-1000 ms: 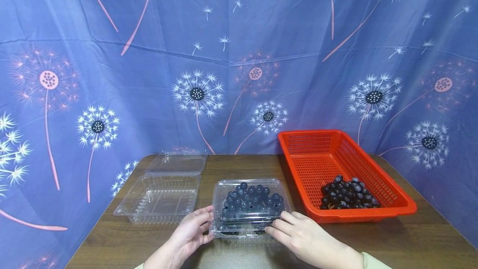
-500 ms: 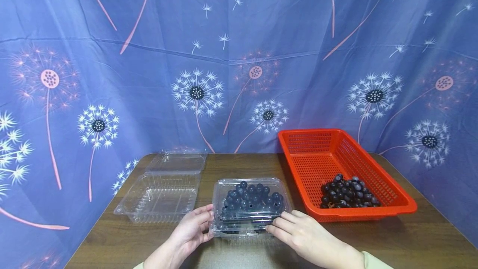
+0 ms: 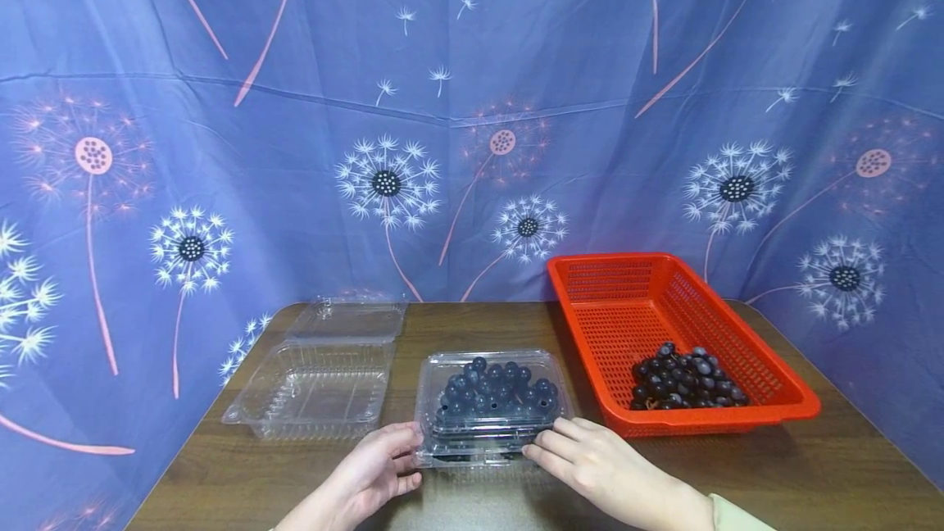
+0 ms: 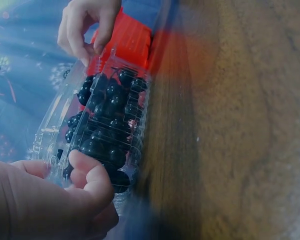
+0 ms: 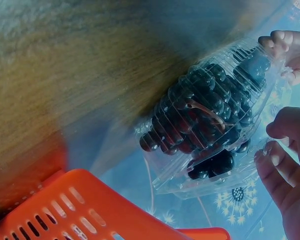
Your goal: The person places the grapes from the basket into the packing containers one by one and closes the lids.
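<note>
A clear plastic clamshell container (image 3: 490, 441) full of dark grapes (image 3: 497, 388) sits at the front middle of the table, its hinged lid (image 3: 516, 363) lowered over them. In the wrist views a gap shows between the lid and the base at the near side. My left hand (image 3: 369, 465) holds the container's near left corner, fingertips at the rim and thumb lower down. With thumb and fingertips, my right hand (image 3: 593, 465) pinches the lid's edge near the front right corner. A brown stem (image 5: 207, 112) shows among the grapes through the base wall.
To the left, a second clear clamshell (image 3: 317, 388) lies open, its lid folded back. A red perforated basket (image 3: 612, 342) stands at the right, with a bunch of dark grapes (image 3: 686, 379) in its near end. Behind the wooden table (image 3: 472, 506) hangs a blue dandelion-print cloth (image 3: 450, 146).
The left hand's fingers have shifted slightly at the corner, and its thumb has moved down a little. The right hand and the container stay nearly in place.
</note>
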A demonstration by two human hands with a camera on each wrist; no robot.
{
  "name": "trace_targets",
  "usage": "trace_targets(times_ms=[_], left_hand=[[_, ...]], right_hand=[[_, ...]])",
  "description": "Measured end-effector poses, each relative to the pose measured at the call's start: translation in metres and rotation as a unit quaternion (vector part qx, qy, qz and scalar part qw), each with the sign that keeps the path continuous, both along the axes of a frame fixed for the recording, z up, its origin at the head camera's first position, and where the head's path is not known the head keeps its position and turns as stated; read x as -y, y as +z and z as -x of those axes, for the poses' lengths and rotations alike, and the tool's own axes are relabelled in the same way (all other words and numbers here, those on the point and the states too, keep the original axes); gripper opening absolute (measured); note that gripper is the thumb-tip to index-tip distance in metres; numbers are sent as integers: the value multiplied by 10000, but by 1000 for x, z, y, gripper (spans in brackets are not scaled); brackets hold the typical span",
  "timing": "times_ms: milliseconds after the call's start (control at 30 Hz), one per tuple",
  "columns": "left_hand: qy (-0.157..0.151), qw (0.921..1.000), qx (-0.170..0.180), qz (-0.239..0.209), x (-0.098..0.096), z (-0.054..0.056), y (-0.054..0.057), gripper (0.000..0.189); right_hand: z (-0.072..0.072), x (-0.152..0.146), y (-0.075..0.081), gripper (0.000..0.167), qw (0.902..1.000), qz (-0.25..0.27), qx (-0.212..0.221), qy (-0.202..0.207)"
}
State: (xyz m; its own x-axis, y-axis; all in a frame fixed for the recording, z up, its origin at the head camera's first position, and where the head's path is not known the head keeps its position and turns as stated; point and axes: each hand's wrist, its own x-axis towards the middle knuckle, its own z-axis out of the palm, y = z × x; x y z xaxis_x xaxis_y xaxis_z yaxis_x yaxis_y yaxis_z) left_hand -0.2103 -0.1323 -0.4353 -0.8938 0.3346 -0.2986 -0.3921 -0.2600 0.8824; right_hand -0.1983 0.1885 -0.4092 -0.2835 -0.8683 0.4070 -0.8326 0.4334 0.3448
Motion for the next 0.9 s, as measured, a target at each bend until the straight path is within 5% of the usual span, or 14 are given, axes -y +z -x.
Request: trace_targets(times_ms=[200,900], left_hand=[[-248,9993,142,-221,1,0,1,4],[43,9992,81,-379,-5,8,-2,8]], right_hand=[[4,1,-2,46,9995,190,-135,198],[17,9,-6,32,9955,564,-674,349]])
